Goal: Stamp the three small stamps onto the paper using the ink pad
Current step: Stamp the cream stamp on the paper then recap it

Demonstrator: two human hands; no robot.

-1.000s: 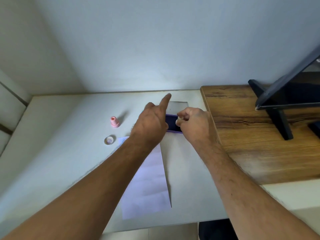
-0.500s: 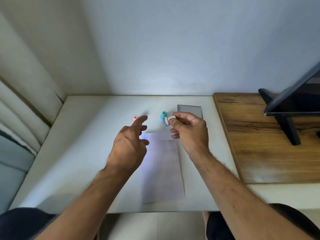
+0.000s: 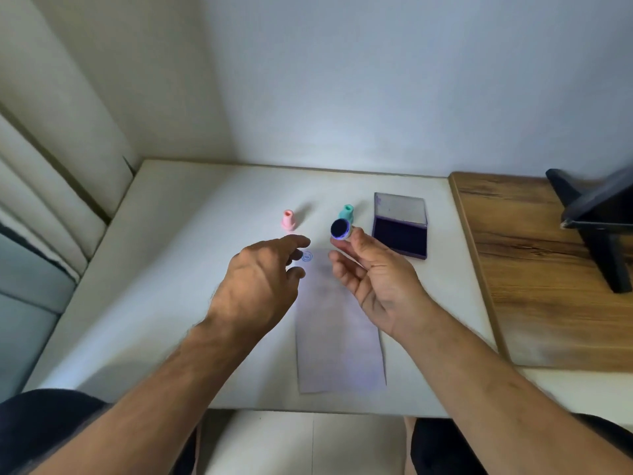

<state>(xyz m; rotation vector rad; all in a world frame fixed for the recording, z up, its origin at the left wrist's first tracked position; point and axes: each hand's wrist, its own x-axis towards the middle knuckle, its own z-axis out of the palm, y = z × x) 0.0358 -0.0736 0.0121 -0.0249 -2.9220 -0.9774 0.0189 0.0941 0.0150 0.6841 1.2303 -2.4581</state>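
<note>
My right hand (image 3: 373,286) is palm-up above the paper (image 3: 339,344) and pinches a small white stamp (image 3: 340,229) at its fingertips, the inked dark face turned toward me. A teal stamp (image 3: 347,212) stands just behind it, and a pink stamp (image 3: 288,220) stands further left. The open ink pad (image 3: 400,234), its lid folded back, lies to the right of my right hand. My left hand (image 3: 263,286) hovers over the paper's top left corner with relaxed fingers, holding nothing. One round blue print (image 3: 307,256) shows on the paper beside its fingertips.
The white table (image 3: 164,269) meets a wall behind and a cushioned bench (image 3: 34,255) at the left. A wooden desk (image 3: 548,269) adjoins at the right, carrying a black stand with a dark screen (image 3: 596,214). My knees show below the table's front edge.
My right hand lifted the stamp off the ink pad, brought it left over the paper and turned its inked face up. My left hand left the pad and moved to the paper's top corner.
</note>
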